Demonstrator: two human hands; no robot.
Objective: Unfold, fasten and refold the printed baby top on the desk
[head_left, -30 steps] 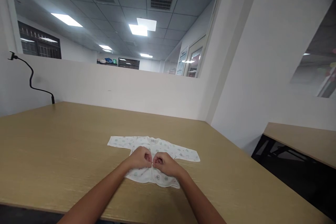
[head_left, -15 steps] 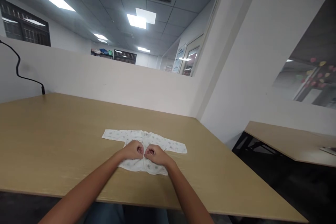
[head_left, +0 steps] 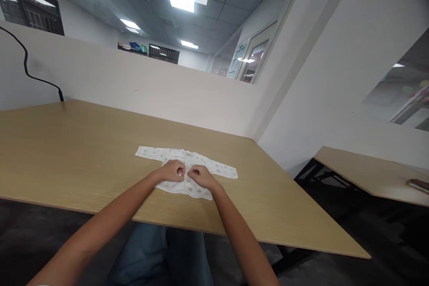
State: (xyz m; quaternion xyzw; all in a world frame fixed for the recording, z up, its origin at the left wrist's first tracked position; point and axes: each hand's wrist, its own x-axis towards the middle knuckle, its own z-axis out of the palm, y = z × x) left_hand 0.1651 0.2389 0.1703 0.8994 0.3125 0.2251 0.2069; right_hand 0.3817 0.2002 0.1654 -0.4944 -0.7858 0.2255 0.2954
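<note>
A small white baby shirt point(head_left: 199, 159) with a faint print lies flat on the wooden table point(head_left: 100, 152), its sleeves spread to both sides and its neckline facing away from me. Down the middle of its front runs a seam or opening. My left hand point(head_left: 172, 171) is closed in a pinch on the cloth just left of that line. Opposite it, my right hand point(head_left: 201, 175) pinches the cloth on the right side, a small gap between the two. Both hands cover part of the shirt's chest, and the fingertips are partly hidden.
A low white partition point(head_left: 150, 94) borders the table's far side, with a wall on the right. A black cable point(head_left: 40, 79) hangs down to the far left corner. Another table point(head_left: 365, 167) stands to the right, beyond a gap. My legs point(head_left: 167, 254) are below the near edge.
The camera view has tipped downward, so the table and shirt appear higher. Both hands stay closed at the middle of the shirt, with little visible change in their grip.
</note>
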